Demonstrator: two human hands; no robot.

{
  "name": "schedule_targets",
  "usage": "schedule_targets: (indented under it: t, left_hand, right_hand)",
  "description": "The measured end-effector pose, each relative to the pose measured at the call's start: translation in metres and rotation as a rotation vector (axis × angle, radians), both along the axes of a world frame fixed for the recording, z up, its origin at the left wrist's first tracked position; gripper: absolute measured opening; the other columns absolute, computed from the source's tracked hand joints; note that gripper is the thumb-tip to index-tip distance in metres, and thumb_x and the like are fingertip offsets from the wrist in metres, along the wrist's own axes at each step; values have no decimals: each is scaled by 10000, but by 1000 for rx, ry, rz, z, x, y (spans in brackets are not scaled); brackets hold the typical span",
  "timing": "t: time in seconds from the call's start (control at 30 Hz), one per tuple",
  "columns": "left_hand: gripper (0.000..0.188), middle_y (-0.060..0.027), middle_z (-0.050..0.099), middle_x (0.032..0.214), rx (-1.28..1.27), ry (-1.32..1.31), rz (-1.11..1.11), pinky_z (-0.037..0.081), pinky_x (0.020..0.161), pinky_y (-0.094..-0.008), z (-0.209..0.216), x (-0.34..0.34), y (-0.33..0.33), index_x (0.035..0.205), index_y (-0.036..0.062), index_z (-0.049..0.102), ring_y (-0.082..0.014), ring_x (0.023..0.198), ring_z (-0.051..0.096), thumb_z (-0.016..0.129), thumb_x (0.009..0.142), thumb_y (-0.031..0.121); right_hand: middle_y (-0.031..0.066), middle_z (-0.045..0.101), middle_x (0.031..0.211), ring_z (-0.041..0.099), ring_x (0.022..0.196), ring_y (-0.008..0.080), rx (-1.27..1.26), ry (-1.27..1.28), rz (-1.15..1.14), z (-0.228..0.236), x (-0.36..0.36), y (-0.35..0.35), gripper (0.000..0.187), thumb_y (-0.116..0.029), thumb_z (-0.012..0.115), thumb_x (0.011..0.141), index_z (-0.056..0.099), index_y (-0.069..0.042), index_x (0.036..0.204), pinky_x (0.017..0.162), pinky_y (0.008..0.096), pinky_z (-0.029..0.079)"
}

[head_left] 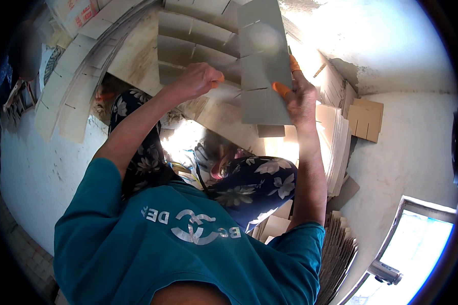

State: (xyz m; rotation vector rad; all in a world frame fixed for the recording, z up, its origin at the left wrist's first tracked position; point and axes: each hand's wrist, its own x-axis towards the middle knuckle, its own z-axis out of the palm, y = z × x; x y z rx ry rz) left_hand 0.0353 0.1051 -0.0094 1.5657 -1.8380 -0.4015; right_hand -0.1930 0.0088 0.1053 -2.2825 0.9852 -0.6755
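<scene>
My right hand (pixel 301 97), with orange covers on its fingertips, grips the right edge of a grey slotted cardboard strip (pixel 263 66). The strip is held up lengthwise, its short slits running in from the left edge. To its left is my left hand (pixel 201 80), fingers curled closed, an orange cover showing at the tip. Whatever may be pinched there is hidden. Just beyond that hand stand several parallel cardboard strips (pixel 198 38) with slots, partly behind the raised strip.
Stacked slotted cardboard (pixel 79 84) curves along the left. More cardboard sheets (pixel 332 145) stand upright at right, near a brown slotted piece (pixel 365 120) by the white wall (pixel 407 137). A bundle of cardboard (pixel 341 254) lies at lower right. A person (pixel 23 56) is at far left.
</scene>
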Motion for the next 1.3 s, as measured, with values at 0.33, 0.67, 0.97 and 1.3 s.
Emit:
schedule_targets:
  t: [0.33,0.67,0.97,1.3]
  left_hand:
    - [181,-156,631,743,16,31,1,467,638,-423,-3,1,-5,903,21,658,-340,720,609,658,737,94]
    - [186,-149,651,773,-14,48,-6,479,664,-413,-5,4,-6,902,21,666,-329,743,624,657,733,99]
    - [153,-152,648,763,-17,46,-9,480,668,-416,-1,4,-7,857,30,672,-337,733,621,658,712,77]
    - [137,-155,627,725,-10,64,13,472,638,-400,-11,6,-16,833,42,665,-328,691,612,650,703,82]
  right_hand:
    - [119,684,895,644,824,138,97,2,32,-2,-1,-23,307,44,709,731,609,47,1021,735,288,523]
    - [112,492,1304,543,1101,159,182,108,75,9,9,-26,521,130,613,766,472,60,1262,887,290,516]
    - [95,605,1186,557,1050,112,200,162,181,-12,27,-20,564,99,655,764,478,16,1294,896,244,462]
    - [253,615,846,608,803,403,-136,481,194,-50,49,-11,382,-3,615,744,571,39,1121,696,449,484]
